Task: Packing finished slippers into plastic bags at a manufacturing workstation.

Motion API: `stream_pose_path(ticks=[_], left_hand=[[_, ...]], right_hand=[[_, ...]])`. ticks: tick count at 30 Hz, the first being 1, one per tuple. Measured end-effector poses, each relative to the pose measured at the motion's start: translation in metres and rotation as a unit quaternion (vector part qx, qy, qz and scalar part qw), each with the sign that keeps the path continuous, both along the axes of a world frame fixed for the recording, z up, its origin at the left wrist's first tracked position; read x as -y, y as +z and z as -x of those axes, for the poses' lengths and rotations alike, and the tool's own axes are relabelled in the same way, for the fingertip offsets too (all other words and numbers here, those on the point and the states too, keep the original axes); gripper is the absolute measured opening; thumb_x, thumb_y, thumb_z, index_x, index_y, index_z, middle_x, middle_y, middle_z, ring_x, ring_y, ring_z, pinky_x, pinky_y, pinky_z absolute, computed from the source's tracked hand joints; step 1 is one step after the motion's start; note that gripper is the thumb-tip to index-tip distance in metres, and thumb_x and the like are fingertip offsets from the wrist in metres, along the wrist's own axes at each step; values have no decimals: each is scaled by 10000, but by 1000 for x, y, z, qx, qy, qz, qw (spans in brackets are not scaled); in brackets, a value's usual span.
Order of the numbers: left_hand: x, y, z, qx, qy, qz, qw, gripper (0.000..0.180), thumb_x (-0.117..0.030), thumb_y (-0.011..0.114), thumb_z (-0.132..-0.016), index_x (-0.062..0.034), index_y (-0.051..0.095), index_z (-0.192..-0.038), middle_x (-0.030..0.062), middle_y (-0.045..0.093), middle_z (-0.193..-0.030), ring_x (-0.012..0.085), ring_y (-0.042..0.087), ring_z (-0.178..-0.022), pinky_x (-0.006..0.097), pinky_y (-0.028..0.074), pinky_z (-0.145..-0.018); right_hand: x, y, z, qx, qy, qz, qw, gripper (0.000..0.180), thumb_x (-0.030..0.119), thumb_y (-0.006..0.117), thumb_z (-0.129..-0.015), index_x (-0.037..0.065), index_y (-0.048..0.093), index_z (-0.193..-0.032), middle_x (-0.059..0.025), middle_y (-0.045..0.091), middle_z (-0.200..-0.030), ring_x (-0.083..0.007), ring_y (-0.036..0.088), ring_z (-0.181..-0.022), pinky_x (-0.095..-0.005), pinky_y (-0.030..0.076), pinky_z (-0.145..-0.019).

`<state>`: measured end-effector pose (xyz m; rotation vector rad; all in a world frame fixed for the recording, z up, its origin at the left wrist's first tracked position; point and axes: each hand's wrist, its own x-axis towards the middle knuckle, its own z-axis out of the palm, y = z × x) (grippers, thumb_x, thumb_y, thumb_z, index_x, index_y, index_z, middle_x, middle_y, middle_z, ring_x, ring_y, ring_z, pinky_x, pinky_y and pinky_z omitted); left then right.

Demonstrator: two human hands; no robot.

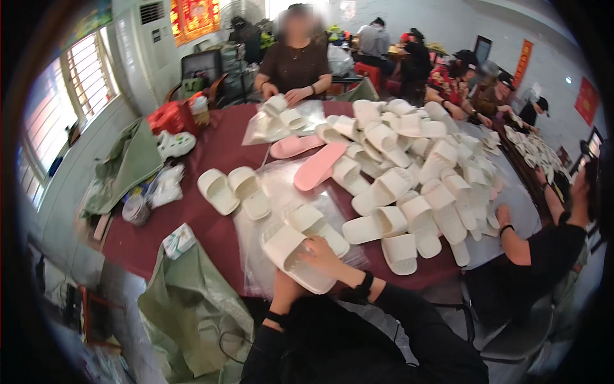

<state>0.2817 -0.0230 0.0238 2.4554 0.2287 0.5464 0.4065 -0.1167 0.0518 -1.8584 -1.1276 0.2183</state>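
Note:
A cream slipper (291, 256) is held at the near edge of the dark red table (211, 230). My right hand (323, 256) lies on top of it with fingers curled over its strap. My left hand (283, 291) is under the slipper, mostly hidden, only the wrist showing. A second cream slipper (313, 224) lies just beyond, on clear plastic bags (256, 243). A pair of cream slippers (233, 190) rests further left.
A large heap of cream slippers (409, 173) covers the table's right half, with two pink slippers (307, 157) near the middle. A person opposite handles slippers; another sits at my right (543, 249). A green sack (188, 301) hangs at the table's near-left corner.

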Motion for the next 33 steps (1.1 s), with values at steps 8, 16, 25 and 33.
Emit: stream_pose_path(ticks=[8, 16, 25, 33], left_hand=[[2, 11, 2, 37, 44, -120, 991, 588, -360, 668, -736, -60, 548, -1228, 177, 563, -1228, 343, 497, -1174, 493, 317, -1005], [5, 10, -2, 72, 39, -155, 985, 628, -333, 703, -699, -40, 538, -1229, 188, 544, -1240, 359, 462, -1206, 500, 324, -1003], [10, 29, 7, 37, -21, -98, 994, 466, -321, 674, -729, -99, 593, -1130, 135, 585, -1129, 338, 519, -1079, 466, 394, -871], [8, 47, 16, -77, -71, -123, 987, 395, -319, 665, -748, -105, 613, -1076, 116, 595, -1070, 322, 537, -1013, 445, 410, -821]], right_hand=[[-34, -13, 2, 92, -39, 175, 979, 418, 298, 588, -799, 64, 597, -1146, -261, 411, -1296, -404, 386, -1216, -549, 322, -976], [-37, -15, -15, -6, 24, 110, 994, 444, 191, 511, -839, 101, 518, -1274, -173, 446, -1320, -323, 364, -1270, -484, 235, -1085], [71, 67, 69, -239, 41, -224, 944, 567, -6, 517, -813, 9, 393, -1366, -146, 340, -1443, -271, 277, -1361, -350, 262, -1080], [141, 55, 94, -32, 138, -102, 985, 595, 21, 579, -748, 32, 441, -1327, -189, 316, -1445, -351, 287, -1344, -414, 247, -1100]])
